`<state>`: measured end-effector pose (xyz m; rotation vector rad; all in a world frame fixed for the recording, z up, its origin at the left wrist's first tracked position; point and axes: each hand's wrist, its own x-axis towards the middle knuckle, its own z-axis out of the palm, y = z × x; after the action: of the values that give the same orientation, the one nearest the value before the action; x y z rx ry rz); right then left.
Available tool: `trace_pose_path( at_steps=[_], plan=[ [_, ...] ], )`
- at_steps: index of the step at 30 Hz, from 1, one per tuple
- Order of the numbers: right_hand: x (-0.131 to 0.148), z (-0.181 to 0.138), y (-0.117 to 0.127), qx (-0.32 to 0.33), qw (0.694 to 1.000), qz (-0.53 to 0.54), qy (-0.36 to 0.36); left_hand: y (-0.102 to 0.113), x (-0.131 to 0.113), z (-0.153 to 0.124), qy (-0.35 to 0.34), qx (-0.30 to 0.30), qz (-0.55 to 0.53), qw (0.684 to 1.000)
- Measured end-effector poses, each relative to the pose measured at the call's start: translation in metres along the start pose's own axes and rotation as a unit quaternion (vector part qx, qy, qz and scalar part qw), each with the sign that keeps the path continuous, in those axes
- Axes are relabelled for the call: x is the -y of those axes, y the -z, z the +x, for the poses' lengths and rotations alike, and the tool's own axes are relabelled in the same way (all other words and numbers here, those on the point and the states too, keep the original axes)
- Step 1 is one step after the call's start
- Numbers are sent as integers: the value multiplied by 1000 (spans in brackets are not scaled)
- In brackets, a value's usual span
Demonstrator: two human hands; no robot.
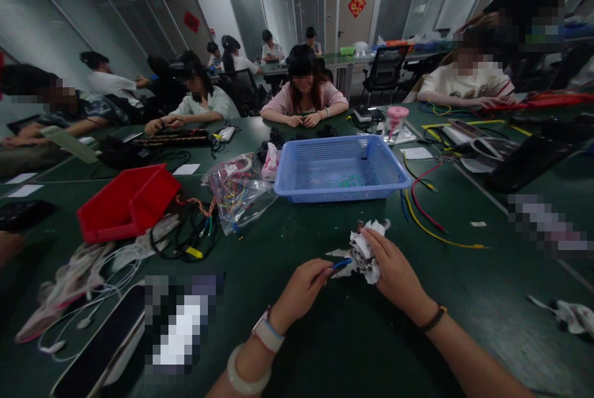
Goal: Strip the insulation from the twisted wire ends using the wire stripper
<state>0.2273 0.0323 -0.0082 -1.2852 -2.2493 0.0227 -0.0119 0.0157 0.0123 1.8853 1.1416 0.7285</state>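
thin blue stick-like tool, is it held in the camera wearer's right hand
No, the left hand holds the thin blue stick-like tool, while the right hand holds the crumpled white material.

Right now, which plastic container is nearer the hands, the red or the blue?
The blue basket with perforated walls, just beyond the right hand; the solid-walled red bin sits farther off, to the left.

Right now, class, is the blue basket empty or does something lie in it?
Not empty, though far from full: the blue basket has green bits, too small to identify, scattered inside.
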Motion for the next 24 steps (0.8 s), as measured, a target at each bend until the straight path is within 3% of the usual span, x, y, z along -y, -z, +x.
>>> trace_pose_path(
  at_steps=[12,24],
  plan=[
    [-3,-5,0,-21,995,-101,8,0,3,-2,7,-11,-7,1000],
    [-5,-2,2,-20,991,-134,10,-2,-1,-2,4,12,29,1000]
  ],
)
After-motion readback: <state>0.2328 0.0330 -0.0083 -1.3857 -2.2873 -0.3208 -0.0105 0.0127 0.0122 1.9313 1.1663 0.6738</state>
